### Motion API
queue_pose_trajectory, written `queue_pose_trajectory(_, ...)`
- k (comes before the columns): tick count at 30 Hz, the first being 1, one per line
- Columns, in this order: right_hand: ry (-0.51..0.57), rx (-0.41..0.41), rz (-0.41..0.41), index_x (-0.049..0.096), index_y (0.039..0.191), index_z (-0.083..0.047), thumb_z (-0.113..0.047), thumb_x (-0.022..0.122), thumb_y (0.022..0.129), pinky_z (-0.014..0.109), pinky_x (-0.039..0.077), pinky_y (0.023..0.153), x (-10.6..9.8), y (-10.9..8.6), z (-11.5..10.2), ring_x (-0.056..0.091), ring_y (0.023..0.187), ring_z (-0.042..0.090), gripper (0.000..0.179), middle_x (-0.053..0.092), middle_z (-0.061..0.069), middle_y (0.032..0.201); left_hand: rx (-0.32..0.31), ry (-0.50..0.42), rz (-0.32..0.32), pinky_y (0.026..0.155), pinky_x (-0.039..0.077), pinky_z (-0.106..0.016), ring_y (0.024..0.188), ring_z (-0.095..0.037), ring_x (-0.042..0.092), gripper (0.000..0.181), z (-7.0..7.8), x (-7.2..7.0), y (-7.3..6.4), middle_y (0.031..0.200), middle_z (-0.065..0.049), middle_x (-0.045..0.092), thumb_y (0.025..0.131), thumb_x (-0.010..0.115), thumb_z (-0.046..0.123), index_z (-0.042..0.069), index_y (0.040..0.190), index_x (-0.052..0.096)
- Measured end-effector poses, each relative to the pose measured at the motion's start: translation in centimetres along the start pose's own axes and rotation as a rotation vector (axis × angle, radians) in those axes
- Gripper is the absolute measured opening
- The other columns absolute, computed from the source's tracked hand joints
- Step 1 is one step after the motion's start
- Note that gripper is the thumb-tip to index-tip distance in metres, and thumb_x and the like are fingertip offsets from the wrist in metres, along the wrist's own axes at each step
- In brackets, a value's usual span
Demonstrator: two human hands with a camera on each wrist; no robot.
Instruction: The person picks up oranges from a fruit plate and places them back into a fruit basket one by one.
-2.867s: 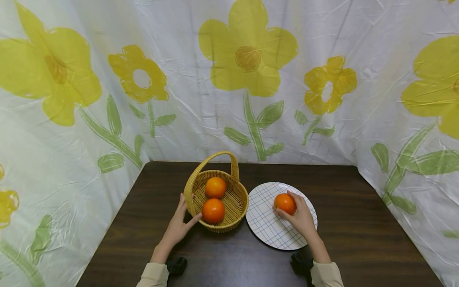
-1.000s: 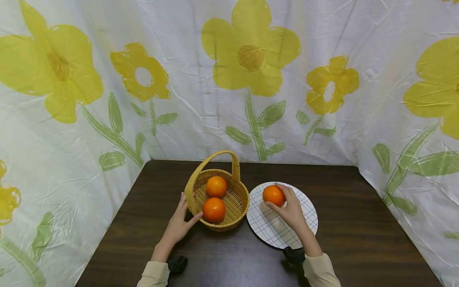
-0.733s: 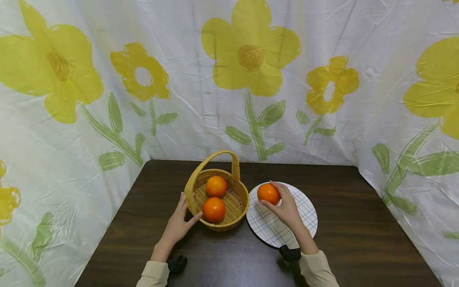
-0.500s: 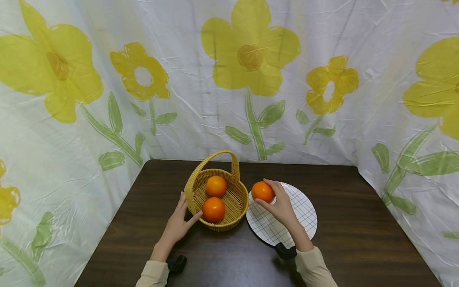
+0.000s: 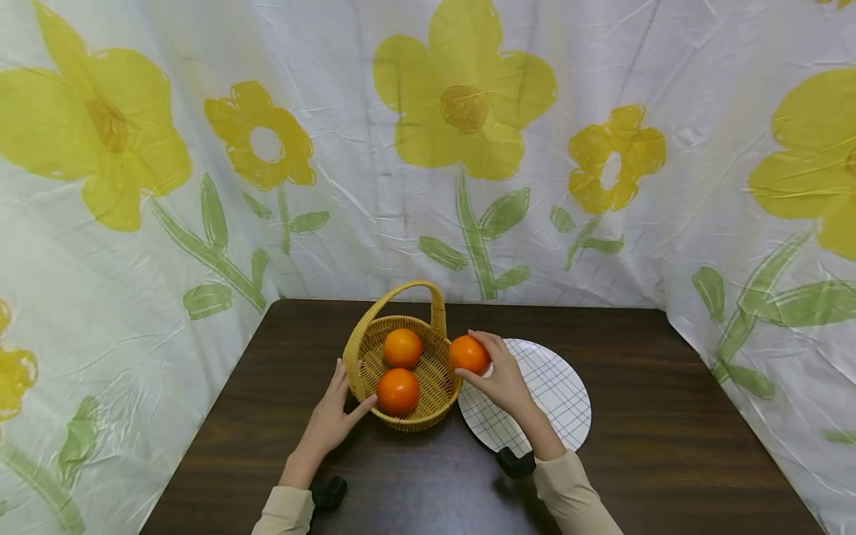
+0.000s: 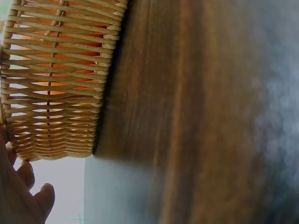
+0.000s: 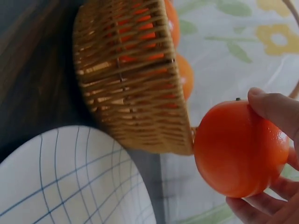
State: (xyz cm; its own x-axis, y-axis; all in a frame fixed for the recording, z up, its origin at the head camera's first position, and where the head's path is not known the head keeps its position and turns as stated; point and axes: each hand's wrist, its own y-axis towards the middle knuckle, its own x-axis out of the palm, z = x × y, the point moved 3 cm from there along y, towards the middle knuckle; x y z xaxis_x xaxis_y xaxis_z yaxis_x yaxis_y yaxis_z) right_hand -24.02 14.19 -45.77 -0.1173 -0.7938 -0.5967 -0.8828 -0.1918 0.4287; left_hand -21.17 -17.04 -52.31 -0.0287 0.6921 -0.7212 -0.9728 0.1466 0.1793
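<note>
My right hand holds an orange between thumb and fingers, at the right rim of the basket. In the right wrist view this orange looks smooth and red-orange, with a small dark stem. The yellow wicker basket has a tall arched handle and holds two more oranges, a rear one and a front one. My left hand grips the basket's left side, thumb at the front rim, a fingertip showing past the handle's base. In the left wrist view, fingers lie beside the wicker wall.
A round white plate with a blue grid lies right of the basket, partly under my right forearm. Both stand on a dark wooden table. A white curtain with yellow flowers hangs behind and at both sides.
My right hand has lifted the orange from the plate and carried it left to the basket's rim. My left hand and the basket have stayed in place.
</note>
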Motion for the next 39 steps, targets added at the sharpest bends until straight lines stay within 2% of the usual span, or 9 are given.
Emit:
queue_pose_trajectory(7, -0.003, -0.019, -0.024, 0.05, 0.133, -0.018, -0.036, 0.078, 0.074, 0.043, 0.051, 0.083, 0.8, 0.4, -0.5, 0.054, 0.11, 0.026, 0.067, 0.048, 0.007, 0.13, 0.01, 0.005, 0.005, 0.096, 0.033, -0.063, 0.141, -0.032, 0.015, 0.072, 0.0, 0.0, -0.1, 0.156, 0.003, 0.0, 0.087, 0.055, 0.054, 0.043, 0.146, 0.015)
queue_pose_trajectory(18, -0.017, -0.043, -0.053, 0.051, 0.133, -0.018, -0.038, 0.076, 0.075, 0.043, 0.052, 0.081, 1.4, 0.7, -1.5, 0.056, 0.108, 0.027, 0.067, 0.049, 0.009, 0.129, -0.007, -0.003, -0.005, 0.098, 0.032, -0.063, 0.141, -0.031, 0.013, 0.074, 0.0, 0.0, -0.2, 0.156, 0.003, -0.002, 0.087, 0.054, 0.055, 0.043, 0.146, 0.012)
queue_pose_trajectory(29, -0.026, -0.064, -0.065, 0.051, 0.132, -0.011, -0.036, 0.077, 0.074, 0.043, 0.052, 0.08, 2.0, 0.9, -1.6, 0.057, 0.107, 0.027, 0.068, 0.048, 0.01, 0.129, 0.001, -0.003, 0.002, 0.097, 0.032, -0.063, 0.142, -0.029, 0.011, 0.073, -0.2, 0.1, -0.1, 0.156, 0.004, -0.001, 0.086, 0.055, 0.055, 0.044, 0.146, 0.013)
queue_pose_trajectory(39, -0.025, -0.056, -0.098, 0.051, 0.133, -0.011, -0.031, 0.078, 0.075, 0.044, 0.051, 0.081, 2.3, 1.1, -1.8, 0.057, 0.106, 0.029, 0.067, 0.048, 0.011, 0.129, 0.01, 0.0, 0.007, 0.097, 0.033, -0.064, 0.142, -0.029, 0.011, 0.073, -0.2, 0.1, 0.0, 0.156, 0.005, -0.001, 0.087, 0.055, 0.055, 0.044, 0.146, 0.014)
